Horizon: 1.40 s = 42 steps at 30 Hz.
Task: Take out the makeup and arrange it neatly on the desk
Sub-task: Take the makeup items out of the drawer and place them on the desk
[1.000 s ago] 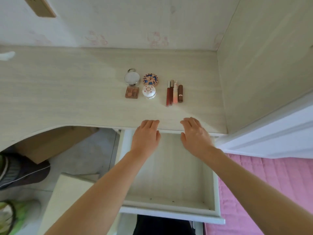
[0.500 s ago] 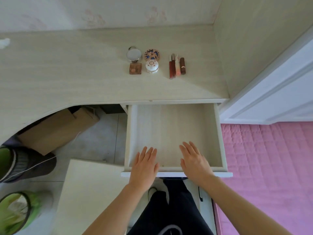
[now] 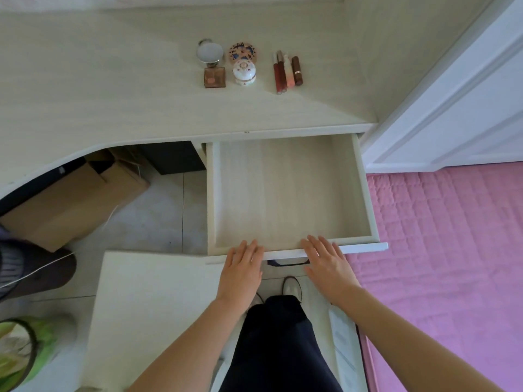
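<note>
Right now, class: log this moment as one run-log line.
drawer: open, nothing visible inside | makeup: grouped on desk | left hand, right hand: flat on drawer front

Seven pieces of makeup are counted on the desk (image 3: 113, 89), one desk in all. Four compacts are seen in a two-by-two block: one round mirror compact (image 3: 209, 52), one patterned round case (image 3: 242, 52), one square blush pan (image 3: 215, 77) and one white domed jar (image 3: 244, 73). Just to the right, three lip products are lined up: one red lip gloss tube (image 3: 279, 73), one pink tube (image 3: 288, 72) and one brown lipstick (image 3: 296, 70). One open drawer (image 3: 365, 193) is noted. Two hands are counted: left hand (image 3: 242, 274), right hand (image 3: 329, 267). One cardboard box (image 3: 70, 202) is spotted below.
</note>
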Motion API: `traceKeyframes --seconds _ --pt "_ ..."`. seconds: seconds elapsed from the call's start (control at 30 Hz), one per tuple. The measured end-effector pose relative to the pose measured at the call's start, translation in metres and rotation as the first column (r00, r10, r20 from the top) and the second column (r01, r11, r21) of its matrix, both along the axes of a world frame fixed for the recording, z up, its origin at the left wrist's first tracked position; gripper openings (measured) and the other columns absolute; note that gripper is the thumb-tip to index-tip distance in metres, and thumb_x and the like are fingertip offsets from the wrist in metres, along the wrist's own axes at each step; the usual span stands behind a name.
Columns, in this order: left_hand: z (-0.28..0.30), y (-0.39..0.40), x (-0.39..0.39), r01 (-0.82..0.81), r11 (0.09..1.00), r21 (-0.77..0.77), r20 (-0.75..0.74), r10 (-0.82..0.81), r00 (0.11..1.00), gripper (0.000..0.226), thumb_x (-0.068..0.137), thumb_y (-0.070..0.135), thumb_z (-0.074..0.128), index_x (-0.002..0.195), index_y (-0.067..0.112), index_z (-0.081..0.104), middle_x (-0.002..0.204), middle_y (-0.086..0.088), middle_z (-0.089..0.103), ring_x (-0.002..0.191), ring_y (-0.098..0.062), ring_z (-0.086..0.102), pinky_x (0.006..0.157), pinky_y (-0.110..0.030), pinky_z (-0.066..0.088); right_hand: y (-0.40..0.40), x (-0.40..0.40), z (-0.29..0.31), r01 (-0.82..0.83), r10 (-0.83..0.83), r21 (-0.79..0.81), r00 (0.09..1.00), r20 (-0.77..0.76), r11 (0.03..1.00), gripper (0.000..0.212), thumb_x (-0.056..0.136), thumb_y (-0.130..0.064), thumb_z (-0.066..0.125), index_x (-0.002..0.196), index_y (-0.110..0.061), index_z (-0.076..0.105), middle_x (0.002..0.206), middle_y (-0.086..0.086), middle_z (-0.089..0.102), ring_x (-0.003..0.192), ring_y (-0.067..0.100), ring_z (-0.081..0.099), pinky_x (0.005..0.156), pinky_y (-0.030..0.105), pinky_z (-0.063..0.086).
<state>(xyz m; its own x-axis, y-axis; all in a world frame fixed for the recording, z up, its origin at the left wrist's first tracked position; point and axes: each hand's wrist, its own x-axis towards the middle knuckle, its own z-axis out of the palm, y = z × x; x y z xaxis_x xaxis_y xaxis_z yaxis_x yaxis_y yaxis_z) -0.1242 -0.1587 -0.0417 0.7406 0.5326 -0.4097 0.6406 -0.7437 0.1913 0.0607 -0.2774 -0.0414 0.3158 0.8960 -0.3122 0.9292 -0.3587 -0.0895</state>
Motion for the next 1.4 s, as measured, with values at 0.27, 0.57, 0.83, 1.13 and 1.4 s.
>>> traceKeyframes --seconds 0.27,0.57,0.83,1.13,1.4 --pt "-0.017 0.016 0.01 0.073 0.994 0.078 0.054 -0.077 0.996 0.084 0.051 0.001 0.086 0.128 0.017 0.055 0.112 -0.006 0.066 0.094 -0.028 0.065 0.087 -0.043 0.054 0.016 0.021 -0.016 -0.088 0.083 -0.218 0.996 -0.033 0.972 0.08 0.084 -0.011 0.066 0.15 -0.019 0.022 0.144 0.006 0.04 0.136 0.03 0.035 0.114 0.05 0.024" --pt "-0.018 0.028 0.008 0.155 0.981 0.114 0.057 -0.162 0.985 0.086 0.046 0.003 0.086 0.125 0.018 0.056 0.094 0.0 0.064 0.071 -0.024 0.059 0.065 -0.034 0.051 0.015 0.025 -0.02 -0.136 0.148 -0.211 0.988 0.041 0.968 0.076 0.061 -0.007 0.078 0.129 -0.021 0.047 0.108 0.0 0.061 0.094 0.027 0.059 0.092 0.046 0.044" --pt "-0.008 0.044 0.015 0.142 0.981 0.134 0.07 -0.152 0.986 0.089 0.042 -0.002 0.082 0.124 0.018 0.057 0.096 -0.001 0.065 0.074 -0.025 0.06 0.067 -0.035 0.051 0.03 0.035 -0.014 -0.128 0.141 -0.197 0.988 0.056 0.972 0.074 0.061 -0.009 0.078 0.127 -0.023 0.049 0.105 -0.003 0.062 0.091 0.024 0.059 0.087 0.043 0.046" --pt "-0.014 0.082 0.036 0.123 0.975 0.184 0.118 -0.147 0.982 0.089 0.045 0.004 0.088 0.125 0.018 0.052 0.095 -0.001 0.064 0.073 -0.025 0.06 0.066 -0.035 0.051 0.072 0.057 -0.01 -0.142 0.157 -0.2 0.986 0.062 0.97 0.07 0.073 -0.01 0.071 0.134 -0.024 0.038 0.114 -0.003 0.058 0.1 0.023 0.056 0.093 0.042 0.042" --pt "-0.012 0.104 0.055 0.099 0.97 0.224 0.141 -0.132 0.981 0.085 0.042 -0.004 0.084 0.122 0.014 0.061 0.095 -0.005 0.066 0.074 -0.028 0.062 0.069 -0.038 0.055 0.099 0.074 -0.007 -0.144 0.156 -0.185 0.987 0.047 0.972 0.063 0.083 -0.009 0.061 0.139 -0.022 0.034 0.122 0.001 0.055 0.107 0.025 0.053 0.096 0.042 0.041"
